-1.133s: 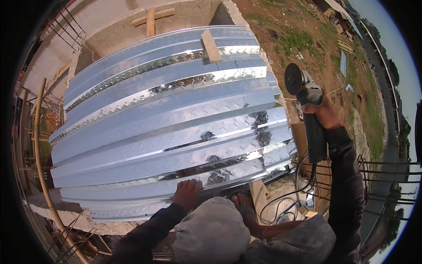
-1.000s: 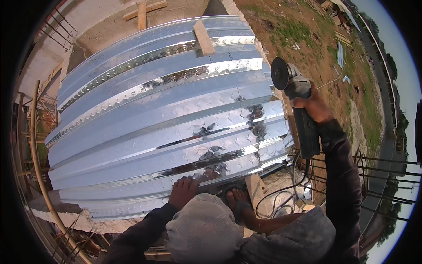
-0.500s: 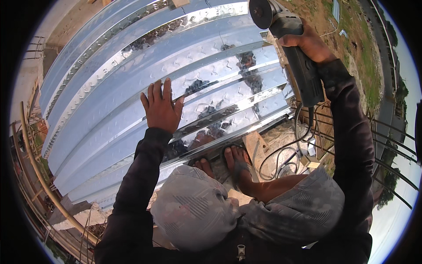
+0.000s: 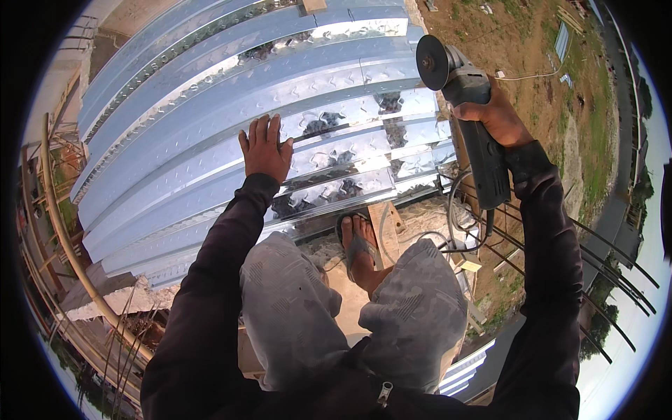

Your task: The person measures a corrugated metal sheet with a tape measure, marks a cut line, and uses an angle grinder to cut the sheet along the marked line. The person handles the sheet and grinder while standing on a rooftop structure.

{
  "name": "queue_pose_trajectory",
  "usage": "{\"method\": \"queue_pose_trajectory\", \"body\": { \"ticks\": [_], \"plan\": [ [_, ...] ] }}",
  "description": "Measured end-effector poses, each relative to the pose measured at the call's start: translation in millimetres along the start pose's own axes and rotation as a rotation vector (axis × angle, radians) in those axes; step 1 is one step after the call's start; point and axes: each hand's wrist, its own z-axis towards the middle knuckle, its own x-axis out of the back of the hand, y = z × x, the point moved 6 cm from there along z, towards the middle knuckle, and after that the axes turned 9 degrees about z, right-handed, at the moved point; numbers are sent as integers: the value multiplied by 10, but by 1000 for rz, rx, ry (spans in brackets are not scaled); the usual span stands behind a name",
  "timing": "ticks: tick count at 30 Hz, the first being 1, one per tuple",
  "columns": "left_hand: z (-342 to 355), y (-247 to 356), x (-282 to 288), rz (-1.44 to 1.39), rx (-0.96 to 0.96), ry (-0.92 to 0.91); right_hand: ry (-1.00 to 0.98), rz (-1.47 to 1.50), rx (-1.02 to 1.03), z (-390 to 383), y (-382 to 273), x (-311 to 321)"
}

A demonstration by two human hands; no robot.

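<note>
head | right hand (image 4: 498, 115) grips angle grinder (image 4: 465, 119) | left hand (image 4: 265, 148) on metal sheet (image 4: 210, 119)

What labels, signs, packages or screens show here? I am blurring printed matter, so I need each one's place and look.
Small yellowish tag: on the ground by the black cable, right of the person's foot; flat, roughly rectangular, too small to tell if it is a label.
No packages, signs or screens show; none can be made out on the grey angle grinder in the right hand.

Your left hand (image 4: 264, 150) has left the near edge of the corrugated metal sheet (image 4: 210, 112) and now presses flat higher up it; your right hand (image 4: 498, 115) has raised the angle grinder (image 4: 465, 112).
</note>
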Motion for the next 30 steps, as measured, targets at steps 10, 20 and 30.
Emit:
{"method": "queue_pose_trajectory", "body": {
  "ticks": [10,20,30],
  "plan": [
    [-19,-22,-8,-27,25,60,114,-193,-93,-158,-415,192],
    [-133,-144,-36,-48,56,-9,104,-124,21,-82,-285,28],
    [-6,-379,166,-60,-97,-156,2,80,40,423,354,-392]
  ]
}}
